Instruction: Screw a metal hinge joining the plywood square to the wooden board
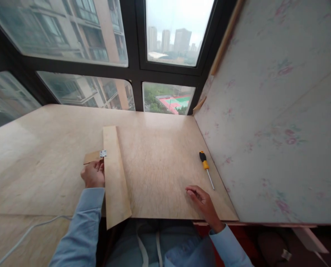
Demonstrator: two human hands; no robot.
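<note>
A long wooden board (114, 178) lies lengthwise on the wooden tabletop, its near end jutting past the front edge. A small silver hinge (103, 153) bridges its left side and a short wooden piece (91, 157). My left hand (93, 174) is just below the hinge, beside the long board's left edge and touching the short piece. Its fingers are curled; what they grip is hidden. My right hand (201, 200) hovers near the table's front right, fingers pressed together in a loose pinch. Anything between those fingertips is too small to make out.
A black and yellow screwdriver (204, 160) lies at the right, close to the flowered wall (276, 141). A white cable (32, 228) runs across the lower left. Dark-framed windows (137, 74) border the table's far side. The tabletop's front edge is close to my body.
</note>
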